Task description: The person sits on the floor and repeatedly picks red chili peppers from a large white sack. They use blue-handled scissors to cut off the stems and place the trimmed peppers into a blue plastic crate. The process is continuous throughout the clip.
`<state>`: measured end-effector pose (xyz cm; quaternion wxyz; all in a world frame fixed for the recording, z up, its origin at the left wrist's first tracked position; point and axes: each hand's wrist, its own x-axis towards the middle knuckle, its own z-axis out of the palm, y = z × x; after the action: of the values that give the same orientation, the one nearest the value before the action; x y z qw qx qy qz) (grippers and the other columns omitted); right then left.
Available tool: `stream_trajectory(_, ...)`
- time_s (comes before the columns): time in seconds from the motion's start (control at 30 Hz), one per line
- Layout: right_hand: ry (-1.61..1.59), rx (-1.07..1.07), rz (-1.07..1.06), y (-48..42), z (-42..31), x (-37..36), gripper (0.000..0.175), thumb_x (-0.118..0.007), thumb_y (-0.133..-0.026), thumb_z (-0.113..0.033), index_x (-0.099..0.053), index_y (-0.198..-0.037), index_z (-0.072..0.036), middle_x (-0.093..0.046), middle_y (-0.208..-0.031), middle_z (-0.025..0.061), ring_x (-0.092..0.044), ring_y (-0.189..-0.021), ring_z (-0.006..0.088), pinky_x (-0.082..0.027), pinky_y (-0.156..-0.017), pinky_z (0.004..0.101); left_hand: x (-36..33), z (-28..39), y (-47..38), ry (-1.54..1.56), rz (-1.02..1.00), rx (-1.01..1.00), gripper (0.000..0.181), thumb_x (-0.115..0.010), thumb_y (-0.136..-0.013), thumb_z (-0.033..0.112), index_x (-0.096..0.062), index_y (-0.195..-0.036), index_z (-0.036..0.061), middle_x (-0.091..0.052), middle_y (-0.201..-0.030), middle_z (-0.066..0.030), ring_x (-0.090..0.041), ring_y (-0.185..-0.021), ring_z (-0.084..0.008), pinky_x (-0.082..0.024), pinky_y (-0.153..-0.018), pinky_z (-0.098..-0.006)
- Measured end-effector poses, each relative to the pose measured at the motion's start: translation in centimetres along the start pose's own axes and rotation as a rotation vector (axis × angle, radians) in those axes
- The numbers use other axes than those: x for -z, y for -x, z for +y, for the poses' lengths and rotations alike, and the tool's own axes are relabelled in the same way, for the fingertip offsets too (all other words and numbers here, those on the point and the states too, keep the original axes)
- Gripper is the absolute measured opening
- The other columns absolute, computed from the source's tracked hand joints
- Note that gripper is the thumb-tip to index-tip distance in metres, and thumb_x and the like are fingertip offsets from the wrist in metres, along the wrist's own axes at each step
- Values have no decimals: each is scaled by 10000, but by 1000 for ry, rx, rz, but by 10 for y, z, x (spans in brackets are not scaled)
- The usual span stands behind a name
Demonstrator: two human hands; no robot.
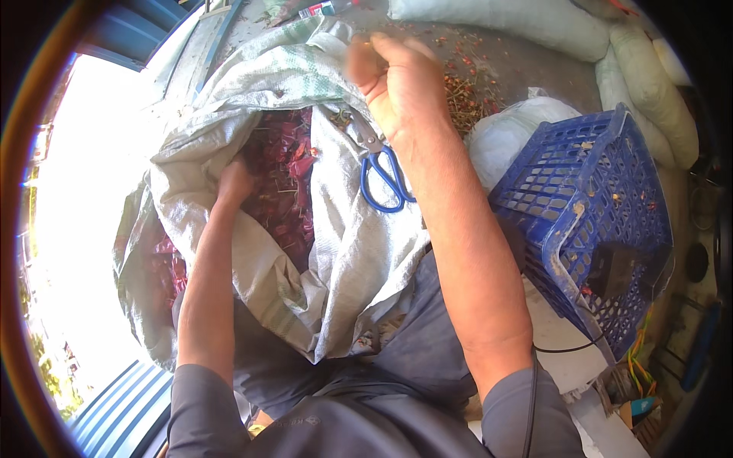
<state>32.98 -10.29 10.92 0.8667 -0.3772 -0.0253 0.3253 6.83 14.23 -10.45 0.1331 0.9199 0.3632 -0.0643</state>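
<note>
A white woven sack (349, 252) with green stripes gapes in front of me, over my lap. Dried red chili peppers (286, 172) with stems fill its opening. My left hand (236, 180) reaches in at the opening's left side; its fingers are hidden among the peppers and the fabric fold. Over the far right rim of the sack, my right hand (404, 77) is raised with curled fingers. Blur at the fingertips hides whether they hold anything. Beneath my right wrist, scissors with blue handles (382, 183) lie on the sack fabric, their blades partly covered.
A blue plastic crate (572, 172) stands tilted at my right, beside a white bag (515, 131). Stuffed sacks (509, 23) line the far right. Pepper scraps and stems (467, 97) litter the floor. A plastic bottle (326, 8) lies at the far side. A black cable (535, 389) hangs by my right arm.
</note>
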Motion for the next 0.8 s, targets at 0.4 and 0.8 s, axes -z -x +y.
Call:
stream_trajectory(0.4,707,-189,-260,13,11,0,287,-623,-889,-179,-630,-1053,56,-691,-901,146,-659,-760,163,-572,-651,279,130,122,66,1134,-235,301,217,-632,-899,133,-622,-1099,48,-659,-905,-12,-625,-764,-97,-470,-586,-255)
stream_trajectory(0.8,1313,-83,-634,37,63,-2,470,-630,-879,-458,-706,-942,1,-694,-916,226,-677,-908,353,-508,-827,419,143,153,94,1683,-139,316,301,-544,-918,22,-554,-1217,56,-647,-934,-27,-581,-668,-81,-425,-532,-202)
